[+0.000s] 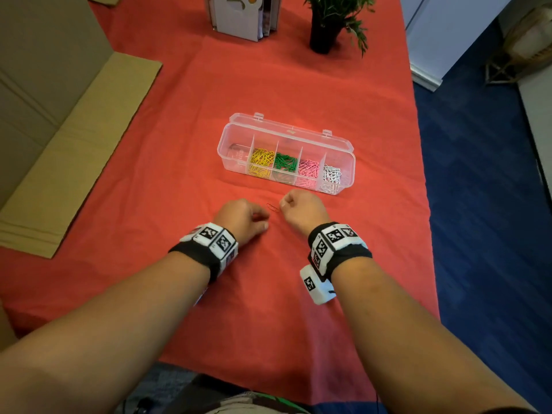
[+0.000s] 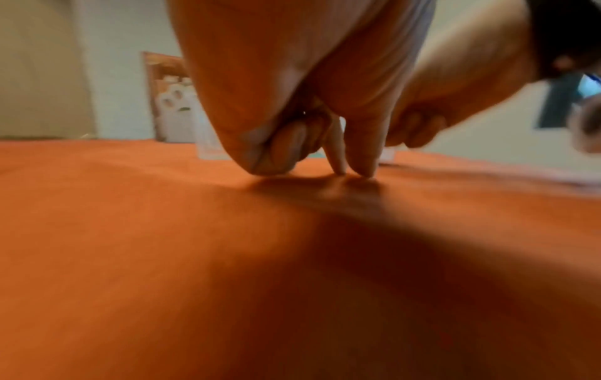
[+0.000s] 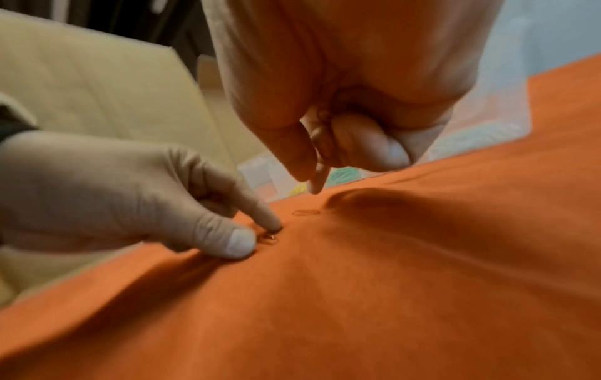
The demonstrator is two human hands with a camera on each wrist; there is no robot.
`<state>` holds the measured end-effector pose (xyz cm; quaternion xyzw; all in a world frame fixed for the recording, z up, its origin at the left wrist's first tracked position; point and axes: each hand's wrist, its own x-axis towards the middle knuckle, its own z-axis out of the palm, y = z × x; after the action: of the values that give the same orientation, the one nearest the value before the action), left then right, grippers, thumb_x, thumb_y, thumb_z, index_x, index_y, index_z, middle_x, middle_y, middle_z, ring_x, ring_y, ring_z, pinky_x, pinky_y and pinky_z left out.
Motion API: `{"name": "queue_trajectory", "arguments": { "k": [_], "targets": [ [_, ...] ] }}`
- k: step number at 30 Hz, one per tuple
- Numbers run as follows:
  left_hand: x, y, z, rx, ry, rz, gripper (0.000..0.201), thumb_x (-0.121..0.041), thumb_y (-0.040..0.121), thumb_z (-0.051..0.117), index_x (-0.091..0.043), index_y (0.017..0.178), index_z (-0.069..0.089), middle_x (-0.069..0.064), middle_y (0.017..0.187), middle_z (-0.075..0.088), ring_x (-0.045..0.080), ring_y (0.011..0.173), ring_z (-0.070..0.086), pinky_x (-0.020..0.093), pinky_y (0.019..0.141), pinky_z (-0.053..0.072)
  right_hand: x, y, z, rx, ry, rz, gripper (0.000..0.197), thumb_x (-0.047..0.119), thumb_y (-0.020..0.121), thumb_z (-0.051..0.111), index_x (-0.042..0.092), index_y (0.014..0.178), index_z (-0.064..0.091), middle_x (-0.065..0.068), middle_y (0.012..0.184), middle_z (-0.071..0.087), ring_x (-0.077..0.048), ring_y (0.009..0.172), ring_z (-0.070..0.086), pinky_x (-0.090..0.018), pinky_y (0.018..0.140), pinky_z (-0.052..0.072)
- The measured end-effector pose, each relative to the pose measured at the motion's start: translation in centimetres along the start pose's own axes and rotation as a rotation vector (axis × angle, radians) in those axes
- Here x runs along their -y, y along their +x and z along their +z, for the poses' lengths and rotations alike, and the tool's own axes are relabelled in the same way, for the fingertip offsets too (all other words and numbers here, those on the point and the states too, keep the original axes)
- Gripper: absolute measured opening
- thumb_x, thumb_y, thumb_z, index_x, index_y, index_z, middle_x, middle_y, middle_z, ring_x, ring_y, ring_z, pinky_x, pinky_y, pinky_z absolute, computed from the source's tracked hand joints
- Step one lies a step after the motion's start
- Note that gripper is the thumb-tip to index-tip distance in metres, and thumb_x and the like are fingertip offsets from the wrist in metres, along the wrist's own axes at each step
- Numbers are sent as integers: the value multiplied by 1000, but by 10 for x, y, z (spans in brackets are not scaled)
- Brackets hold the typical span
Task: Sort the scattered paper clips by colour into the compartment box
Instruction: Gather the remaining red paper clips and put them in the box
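The clear compartment box (image 1: 230,135) lies open on the red cloth, with yellow (image 1: 261,161), green (image 1: 285,164), pink (image 1: 309,170) and white clips (image 1: 331,176) in separate compartments. Its leftmost compartment looks nearly bare. A red paper clip (image 1: 273,207) (image 3: 305,212) lies flat between my hands. My left hand (image 1: 263,218) (image 3: 266,235) pinches a second red clip (image 3: 270,237) against the cloth with thumb and forefinger. My right hand (image 1: 283,204) (image 3: 310,183) hovers just above the loose clip, fingers curled, thumb and forefinger pointing down, nothing visible in them.
Flattened cardboard (image 1: 74,144) covers the table's left side. A potted plant (image 1: 325,28) and a stand of books (image 1: 242,16) are at the far end. The table's right edge (image 1: 424,174) drops to blue carpet.
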<state>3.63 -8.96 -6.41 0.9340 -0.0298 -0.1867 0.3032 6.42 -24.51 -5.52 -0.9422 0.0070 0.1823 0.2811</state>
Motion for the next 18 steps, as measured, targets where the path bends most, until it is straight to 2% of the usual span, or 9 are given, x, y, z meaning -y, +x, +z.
{"name": "queue_trajectory", "arguments": {
  "k": [1, 3, 7, 9, 11, 13, 14, 16, 18],
  "targets": [
    [2, -1, 2, -13, 99, 35, 29, -30, 79, 67, -23, 107, 69, 4, 100, 68, 21, 94, 63, 25, 83, 47, 0, -1, 1, -11, -70, -46, 15, 20, 87, 50, 11, 90, 62, -10, 98, 68, -26, 93, 61, -31, 82, 47],
    [5, -3, 6, -42, 172, 71, 24, -31, 80, 65, -20, 101, 69, 8, 100, 62, 27, 97, 61, 33, 84, 48, 4, -4, 2, -23, -190, -143, 14, 21, 87, 50, 12, 94, 57, -12, 104, 64, -31, 98, 60, -35, 81, 47],
    [11, -9, 8, -32, 164, 87, 15, -24, 83, 60, -11, 89, 65, 13, 96, 60, 30, 90, 59, 34, 81, 46, 14, -7, 13, -27, -375, -234, 22, 20, 89, 49, 8, 108, 48, -15, 111, 58, -34, 102, 58, -40, 78, 48],
    [13, -9, 4, -64, 59, 15, 10, -19, 82, 58, -10, 79, 62, 10, 83, 60, 27, 78, 56, 31, 75, 42, 18, -8, 20, -19, -438, -248, 23, 14, 89, 47, 7, 111, 45, -16, 113, 58, -35, 104, 59, -40, 78, 48],
    [12, -8, -5, -32, -297, -181, 15, -16, 80, 54, -15, 66, 52, 3, 63, 49, 20, 59, 44, 29, 57, 37, 23, -11, 25, 0, -472, -241, 25, 8, 90, 41, 5, 114, 45, -17, 116, 57, -36, 105, 58, -41, 80, 48],
    [9, -9, -17, 27, -862, -343, 9, -17, 66, 48, -17, 59, 42, 1, 55, 35, 13, 45, 31, 18, 43, 24, 24, -14, 28, 13, -496, -234, 27, 7, 91, 36, 4, 116, 45, -18, 118, 56, -36, 107, 58, -42, 81, 48],
    [8, -11, -25, 53, -1115, -380, 3, -17, 58, 44, -16, 59, 41, 1, 55, 32, 11, 42, 29, 15, 42, 20, 23, -15, 27, 36, -485, -225, 27, 9, 91, 36, 3, 116, 46, -19, 119, 56, -36, 108, 57, -42, 82, 48],
    [7, -14, -41, 107, -1413, -366, 13, -19, 53, 38, -12, 61, 45, 3, 56, 35, 11, 41, 32, 15, 43, 23, 23, -16, 22, 135, -358, -160, 24, 18, 91, 40, 7, 108, 51, -17, 114, 59, -33, 105, 58, -36, 81, 46],
    [1, -11, -54, 102, -1505, -342, 23, -19, 55, 37, -9, 67, 54, 4, 56, 46, 13, 45, 40, 16, 43, 32, 21, -15, 15, 243, -1, -11, 16, 26, 85, 41, 15, 84, 52, -10, 89, 61, -26, 80, 58, -25, 63, 44]
  ]
}}
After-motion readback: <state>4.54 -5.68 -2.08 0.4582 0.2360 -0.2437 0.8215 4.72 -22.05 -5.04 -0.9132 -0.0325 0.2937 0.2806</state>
